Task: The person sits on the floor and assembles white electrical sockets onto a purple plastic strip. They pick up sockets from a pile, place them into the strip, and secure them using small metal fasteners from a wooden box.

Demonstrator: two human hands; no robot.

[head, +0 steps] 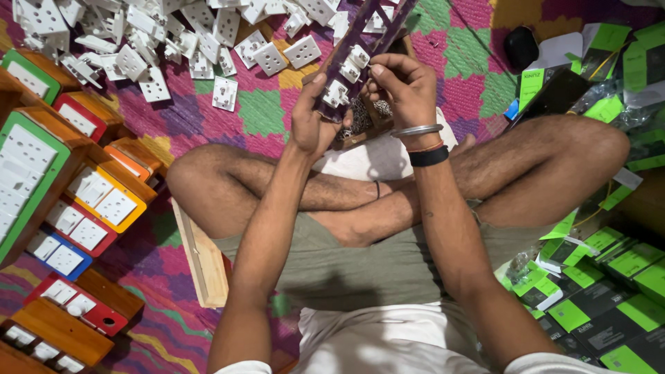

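Both hands, left (312, 121) and right (402, 86), grip closed around a dark purple panel (360, 48) fitted with white sockets (337, 92), held above crossed legs.

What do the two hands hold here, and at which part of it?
Both hold a dark purple panel fitted with white sockets: the left hand has its grip on the lower left edge, the right hand on the right edge, fingertips on its face.

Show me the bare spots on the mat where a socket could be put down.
Free: the mat between the white socket pile and the left knee; also the patch right of the purple frame. Crowded: wooden boards on the left, green-and-black packets on the right.
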